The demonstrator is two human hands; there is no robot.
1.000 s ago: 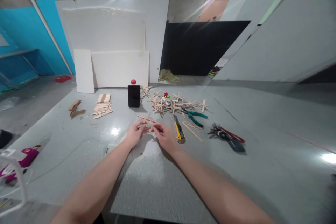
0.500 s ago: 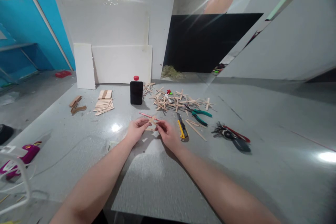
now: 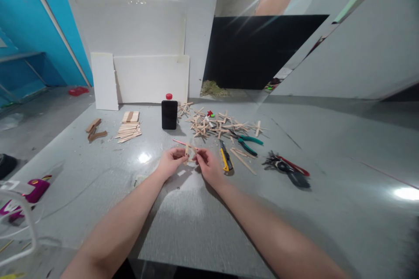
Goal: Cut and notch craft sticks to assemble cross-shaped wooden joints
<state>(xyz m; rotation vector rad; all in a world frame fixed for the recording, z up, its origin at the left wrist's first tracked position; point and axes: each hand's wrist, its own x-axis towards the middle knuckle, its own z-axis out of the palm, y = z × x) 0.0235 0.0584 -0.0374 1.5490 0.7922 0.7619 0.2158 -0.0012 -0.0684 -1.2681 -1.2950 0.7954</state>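
Observation:
My left hand (image 3: 172,162) pinches a short wooden craft stick (image 3: 187,148), which stands nearly upright at the fingertips. Close beside it, my right hand (image 3: 208,165) is closed on another craft stick (image 3: 192,150), tilted toward the first. Whether the two sticks touch is too small to tell. A pinkish pencil (image 3: 180,142) lies just beyond the fingers, and a further stick lies low between the hands. To the right of my right hand rests a yellow and black utility knife (image 3: 226,157), with loose craft sticks (image 3: 244,161) next to it.
Behind my hands stand a black phone (image 3: 169,115) and a heap of crossed sticks (image 3: 209,125). Green-handled pliers (image 3: 248,143) and a dark hand tool with a red handle (image 3: 288,170) lie right. Stacked sticks (image 3: 128,132) are left, a purple glue gun (image 3: 37,189) far left.
The sticks between my fingertips, crossed before, now show as one near-upright piece at the left hand and one tilted piece at the right. Both hands stay almost in place.

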